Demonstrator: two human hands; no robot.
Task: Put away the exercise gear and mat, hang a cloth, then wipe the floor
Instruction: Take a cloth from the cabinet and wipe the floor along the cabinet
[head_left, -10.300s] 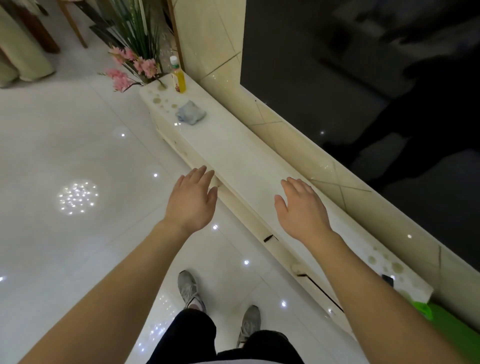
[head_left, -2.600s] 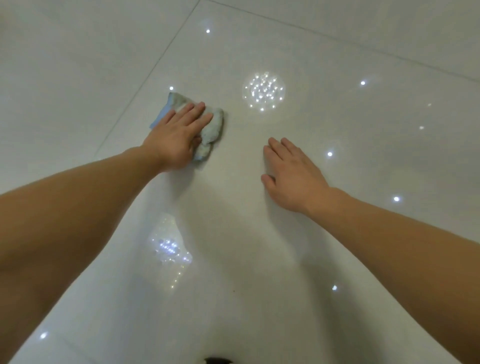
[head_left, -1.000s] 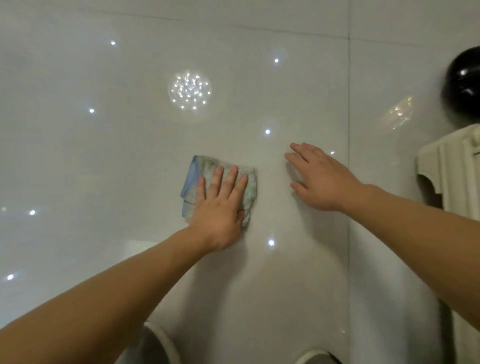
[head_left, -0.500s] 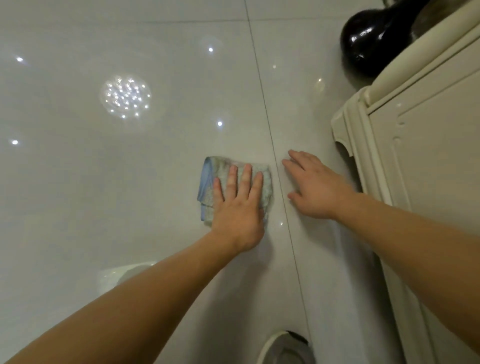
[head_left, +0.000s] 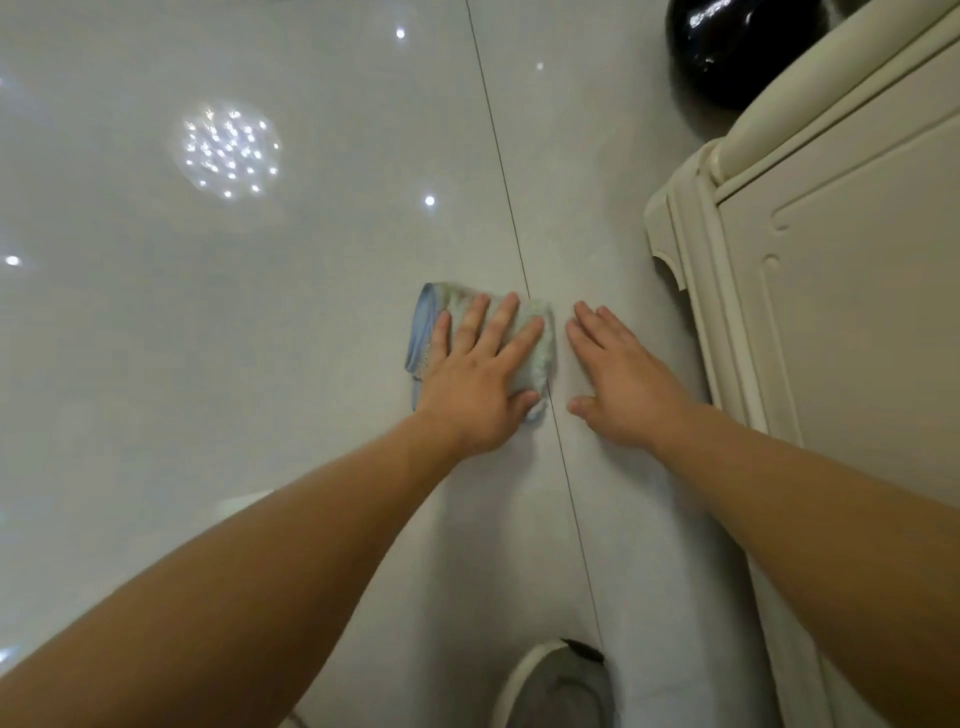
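The left hand (head_left: 475, 376) lies flat, fingers spread, pressing a folded blue-green cloth (head_left: 535, 353) onto the glossy white floor (head_left: 260, 364), right at a tile seam (head_left: 519, 260). The right hand (head_left: 621, 382), open and holding nothing, rests palm-down just beside the cloth. A cream cabinet (head_left: 831, 312) stands close on the right, a black round object (head_left: 727, 47) behind it. A shoe (head_left: 558, 686) shows at the bottom edge.

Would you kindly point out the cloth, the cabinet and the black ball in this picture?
cloth (head_left: 535, 343), head view, on the pale green part showing right of the fingers.
cabinet (head_left: 841, 322), head view, on the cream door panel.
black ball (head_left: 727, 47), head view, on its glossy upper surface.
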